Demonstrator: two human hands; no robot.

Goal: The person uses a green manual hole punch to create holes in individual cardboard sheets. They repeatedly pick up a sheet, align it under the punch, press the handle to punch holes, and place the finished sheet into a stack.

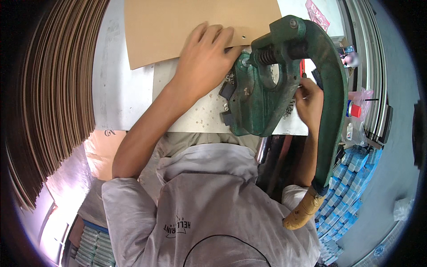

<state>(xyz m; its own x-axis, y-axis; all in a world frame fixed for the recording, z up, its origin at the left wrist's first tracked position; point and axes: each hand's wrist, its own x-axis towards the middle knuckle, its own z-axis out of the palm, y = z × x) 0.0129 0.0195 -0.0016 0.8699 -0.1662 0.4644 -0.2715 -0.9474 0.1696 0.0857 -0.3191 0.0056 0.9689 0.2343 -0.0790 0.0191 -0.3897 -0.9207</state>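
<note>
A brown cardboard sheet (155,31) lies on the table, with a small round hole or eyelet near its front right corner. My left hand (207,58) grips the sheet's near edge, fingers bent on top and thumb at the edge by the press. The green hand press (253,98) stands right of that hand, and the corner of the sheet reaches its spring-loaded punch. Beyond the press, my right hand (309,100) has its fingers pinched together beside a small pile of metal eyelets (289,108). Whatever those fingers hold is too small or hidden to make out.
A tall stack of brown cardboard sheets (58,89) rises at the left. The press's long lever with a tape-wrapped handle (304,211) curves down past my right arm. Several small metal rings sit by black blocks (227,91). Blue-wrapped packs (351,178) are at the right.
</note>
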